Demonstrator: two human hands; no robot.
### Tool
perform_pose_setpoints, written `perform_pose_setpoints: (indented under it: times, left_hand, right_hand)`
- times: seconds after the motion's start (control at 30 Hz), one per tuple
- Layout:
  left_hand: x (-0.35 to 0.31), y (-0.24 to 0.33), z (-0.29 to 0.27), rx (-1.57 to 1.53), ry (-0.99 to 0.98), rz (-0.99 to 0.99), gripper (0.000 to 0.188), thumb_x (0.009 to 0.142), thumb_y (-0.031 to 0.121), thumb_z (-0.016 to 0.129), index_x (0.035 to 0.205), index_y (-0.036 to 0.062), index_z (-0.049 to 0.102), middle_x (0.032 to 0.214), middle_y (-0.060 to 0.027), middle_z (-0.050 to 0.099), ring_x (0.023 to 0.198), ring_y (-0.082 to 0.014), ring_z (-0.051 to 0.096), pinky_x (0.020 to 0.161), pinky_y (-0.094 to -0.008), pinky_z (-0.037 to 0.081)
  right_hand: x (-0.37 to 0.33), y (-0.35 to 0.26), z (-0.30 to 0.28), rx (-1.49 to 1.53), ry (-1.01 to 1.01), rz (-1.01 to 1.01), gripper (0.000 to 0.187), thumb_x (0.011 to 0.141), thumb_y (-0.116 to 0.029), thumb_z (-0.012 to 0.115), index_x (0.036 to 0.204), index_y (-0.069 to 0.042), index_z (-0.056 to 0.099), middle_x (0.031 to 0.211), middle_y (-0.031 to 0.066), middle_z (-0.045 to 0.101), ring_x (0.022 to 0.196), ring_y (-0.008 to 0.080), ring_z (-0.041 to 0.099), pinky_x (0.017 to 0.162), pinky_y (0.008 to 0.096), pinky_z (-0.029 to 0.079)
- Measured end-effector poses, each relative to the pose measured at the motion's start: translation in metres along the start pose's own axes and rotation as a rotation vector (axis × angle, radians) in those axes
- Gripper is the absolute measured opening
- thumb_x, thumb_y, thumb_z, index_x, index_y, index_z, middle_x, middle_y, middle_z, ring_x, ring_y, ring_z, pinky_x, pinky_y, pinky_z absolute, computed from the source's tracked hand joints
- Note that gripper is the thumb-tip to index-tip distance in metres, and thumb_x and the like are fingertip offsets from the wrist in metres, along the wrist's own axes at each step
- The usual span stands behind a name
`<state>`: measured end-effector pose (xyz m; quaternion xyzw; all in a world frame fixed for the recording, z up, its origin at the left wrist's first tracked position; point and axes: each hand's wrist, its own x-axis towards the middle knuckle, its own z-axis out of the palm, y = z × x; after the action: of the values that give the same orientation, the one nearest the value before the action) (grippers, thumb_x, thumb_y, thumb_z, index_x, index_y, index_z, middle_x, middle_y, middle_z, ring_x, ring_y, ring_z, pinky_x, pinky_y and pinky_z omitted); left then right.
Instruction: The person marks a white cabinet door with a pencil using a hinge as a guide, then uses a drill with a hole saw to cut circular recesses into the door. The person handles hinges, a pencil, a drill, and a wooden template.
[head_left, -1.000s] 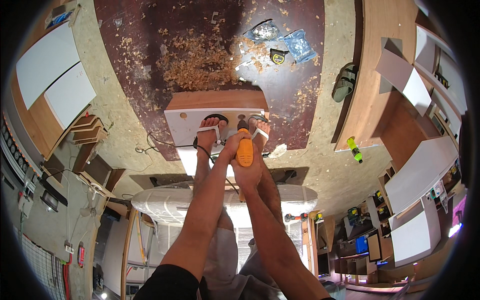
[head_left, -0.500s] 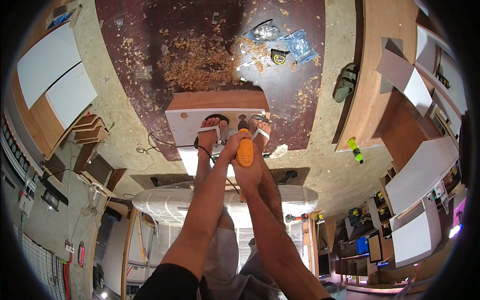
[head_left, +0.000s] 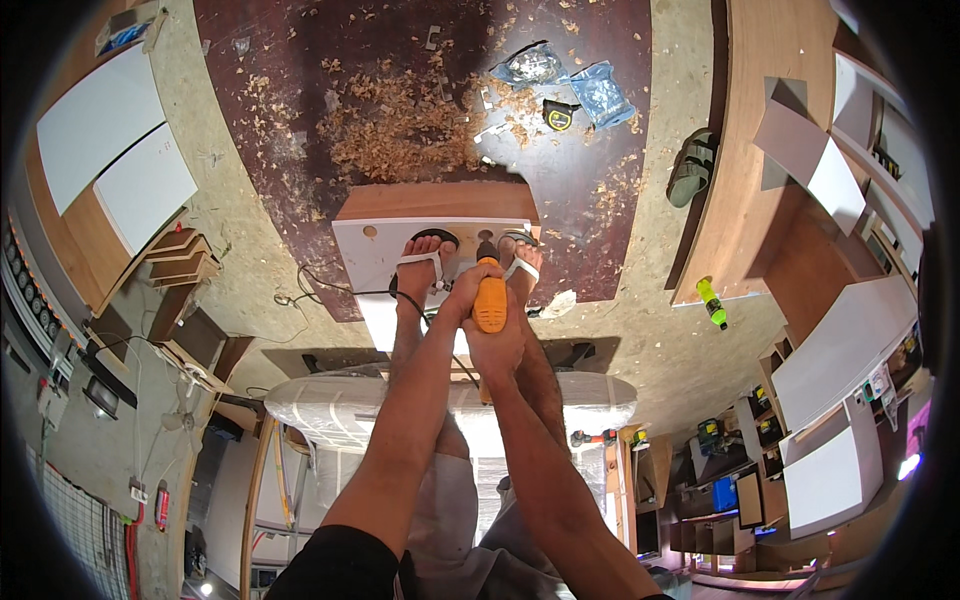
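Note:
Both my hands are wrapped round an orange corded power drill (head_left: 490, 302), which points away from me and down at a white panel (head_left: 360, 262). My left hand (head_left: 466, 290) grips its left side toward the front. Around the handle at the rear is my right hand (head_left: 497, 347). The drill's dark chuck (head_left: 486, 250) meets the panel between my sandalled feet, which stand on the board; the bit itself is hidden. To the left, a round hole (head_left: 369, 232) shows in the panel. A black cable (head_left: 411, 303) runs beside my left forearm.
Wood shavings (head_left: 400, 130) cover the dark red board ahead, with a tape measure (head_left: 558, 114) and plastic bags (head_left: 600, 95) lying right of them. A plastic-wrapped bench (head_left: 330, 405) is beneath me. Rightward are a green bottle (head_left: 711, 302), sandals (head_left: 690, 168) and cabinet panels (head_left: 850, 340).
My view has shifted very slightly. Both hands keep their hold on the drill, and the drill stays at the same place on the panel.

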<state>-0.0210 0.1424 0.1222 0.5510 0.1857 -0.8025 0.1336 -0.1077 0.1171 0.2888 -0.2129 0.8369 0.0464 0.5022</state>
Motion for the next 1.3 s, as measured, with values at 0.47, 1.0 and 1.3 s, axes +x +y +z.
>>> perform_pose_setpoints:
  times: [0.47, 1.0, 1.3]
  left_hand:
    - [0.0001, 0.0021, 0.0011, 0.016, 0.035, -0.015, 0.024, 0.098, 0.027, 0.076, 0.108, 0.005, 0.073, 0.089, -0.0034, 0.073, 0.073, -0.0153, 0.072, 0.068, -0.0312, 0.058]
    - [0.0013, 0.0013, 0.0012, 0.002, -0.023, 0.012, 0.023, 0.099, 0.027, 0.073, 0.111, 0.007, 0.069, 0.094, -0.0044, 0.072, 0.079, -0.0169, 0.072, 0.073, -0.0332, 0.061]
    - [0.0041, 0.0004, -0.0033, -0.011, -0.056, 0.038, 0.025, 0.099, 0.028, 0.072, 0.111, 0.0065, 0.069, 0.095, -0.0051, 0.072, 0.08, -0.0181, 0.072, 0.075, -0.033, 0.061]
  right_hand:
    - [0.0004, -0.0026, -0.0012, -0.037, 0.004, -0.003, 0.098, 0.079, -0.034, 0.088, 0.167, -0.023, 0.045, 0.127, 0.0224, 0.076, 0.114, 0.0478, 0.075, 0.098, 0.0574, 0.06]
    - [0.0044, 0.0006, -0.0001, -0.042, 0.021, -0.034, 0.095, 0.079, -0.034, 0.086, 0.165, -0.027, 0.046, 0.124, 0.023, 0.077, 0.112, 0.0482, 0.076, 0.096, 0.0581, 0.061]
    - [0.0043, -0.0029, -0.003, -0.088, 0.036, -0.047, 0.096, 0.08, -0.035, 0.086, 0.166, -0.026, 0.045, 0.118, 0.0211, 0.079, 0.108, 0.0481, 0.077, 0.092, 0.0578, 0.062]
